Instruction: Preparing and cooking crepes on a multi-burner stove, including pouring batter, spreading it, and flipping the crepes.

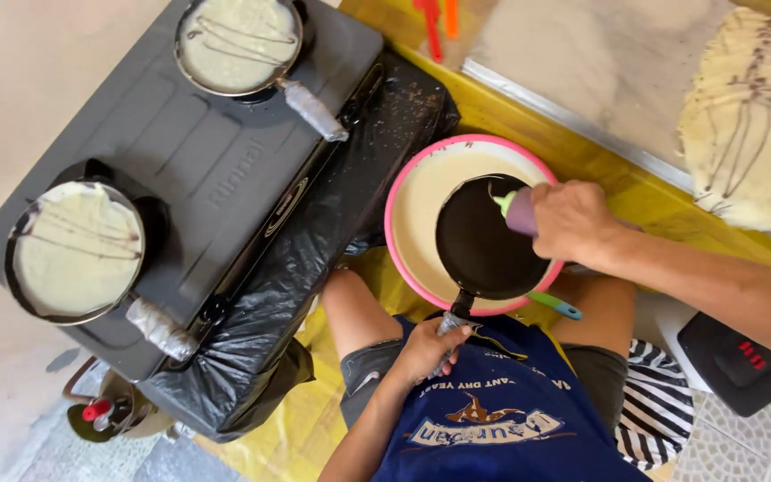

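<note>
Left hand grips the empty pan over the batter bowl; right hand clutches a ladle, looks like ladling's next.

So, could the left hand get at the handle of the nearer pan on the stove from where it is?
Probably yes. The left hand grips the empty black pan's handle over the pink bowl; it would have to let go first. The nearer pan's wrapped handle juts toward the person, uncovered.
</note>
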